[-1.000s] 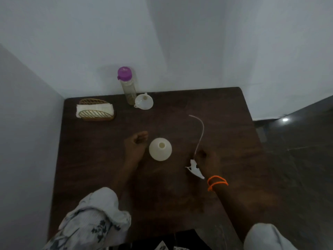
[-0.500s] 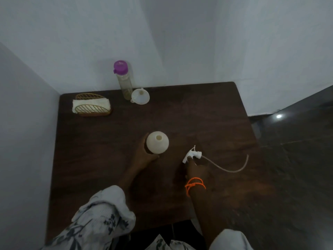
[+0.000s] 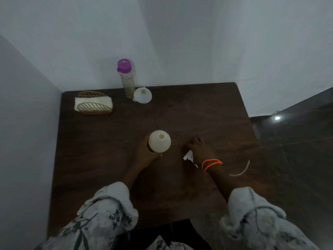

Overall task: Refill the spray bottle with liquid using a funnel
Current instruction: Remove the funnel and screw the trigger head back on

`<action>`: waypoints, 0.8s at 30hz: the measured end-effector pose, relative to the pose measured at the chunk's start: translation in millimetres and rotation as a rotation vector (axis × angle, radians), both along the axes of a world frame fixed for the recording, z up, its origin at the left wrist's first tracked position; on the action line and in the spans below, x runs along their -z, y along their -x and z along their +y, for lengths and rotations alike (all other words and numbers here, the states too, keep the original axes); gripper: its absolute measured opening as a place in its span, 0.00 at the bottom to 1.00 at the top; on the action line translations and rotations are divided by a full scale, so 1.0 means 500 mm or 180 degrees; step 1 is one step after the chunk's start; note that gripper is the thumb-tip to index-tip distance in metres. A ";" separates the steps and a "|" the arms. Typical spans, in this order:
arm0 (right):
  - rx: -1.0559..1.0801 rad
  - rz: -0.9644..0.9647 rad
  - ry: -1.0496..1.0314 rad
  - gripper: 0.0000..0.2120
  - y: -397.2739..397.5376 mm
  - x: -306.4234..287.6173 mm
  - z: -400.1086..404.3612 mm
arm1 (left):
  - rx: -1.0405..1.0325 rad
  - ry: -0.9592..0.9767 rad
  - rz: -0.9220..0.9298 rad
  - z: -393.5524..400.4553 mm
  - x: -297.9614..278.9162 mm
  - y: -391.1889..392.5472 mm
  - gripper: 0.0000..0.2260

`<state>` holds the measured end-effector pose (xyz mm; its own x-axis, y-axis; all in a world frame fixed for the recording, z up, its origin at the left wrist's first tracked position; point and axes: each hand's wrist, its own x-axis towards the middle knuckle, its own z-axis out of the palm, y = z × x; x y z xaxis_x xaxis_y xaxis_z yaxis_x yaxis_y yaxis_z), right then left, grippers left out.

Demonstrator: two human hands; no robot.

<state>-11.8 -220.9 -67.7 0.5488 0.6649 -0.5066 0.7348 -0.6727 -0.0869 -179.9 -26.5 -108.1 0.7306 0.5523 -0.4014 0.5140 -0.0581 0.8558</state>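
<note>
While your left hand point(image 3: 144, 154) wraps round the lower side of the cream spray bottle point(image 3: 159, 143), that bottle stands upright with its neck uncovered near the middle of the frame on the dark wooden desk point(image 3: 180, 195). Your right hand point(image 3: 200, 150) lies palm down just right of the bottle, apart from it, its fingers spread forward over the white spray head point(image 3: 189, 157), which peeks out under the wrist; whether the fingers actually clasp it, you cannot tell from this view. An orange bracelet point(image 3: 211, 164) circles that wrist, and the spray head's thin tube point(image 3: 240, 171) curves across the desk at right of centre. At the upper middle, the white funnel point(image 3: 142, 95) sits mouth-up just beside a clear bottle with a purple cap point(image 3: 127, 78). A gold wire napkin holder point(image 3: 93, 103) sits at the upper left.
</note>
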 end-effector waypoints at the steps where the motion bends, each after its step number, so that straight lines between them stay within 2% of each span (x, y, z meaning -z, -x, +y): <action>1: -0.0123 0.0067 0.0037 0.25 -0.008 0.002 0.006 | -0.0014 0.0004 -0.0011 -0.002 -0.002 0.000 0.44; 9: -0.0409 0.0104 0.0135 0.19 -0.036 -0.001 0.032 | -0.0074 0.0181 0.0029 -0.019 -0.013 -0.022 0.59; 13: -0.0243 0.0281 0.0124 0.17 -0.054 -0.024 0.056 | 0.0003 0.0136 0.0019 -0.021 -0.011 -0.035 0.57; 17: 0.0027 0.0491 0.0040 0.24 -0.091 -0.059 0.083 | 0.0005 -0.0222 0.0061 -0.010 -0.007 -0.032 0.53; 21: 0.0295 0.0243 -0.0481 0.20 -0.146 -0.129 0.115 | -0.0005 -0.0376 0.0105 0.001 -0.029 -0.017 0.46; 24: 0.0407 0.0058 -0.1166 0.16 -0.183 -0.216 0.143 | -0.0140 -0.0446 0.0069 0.008 -0.048 -0.006 0.44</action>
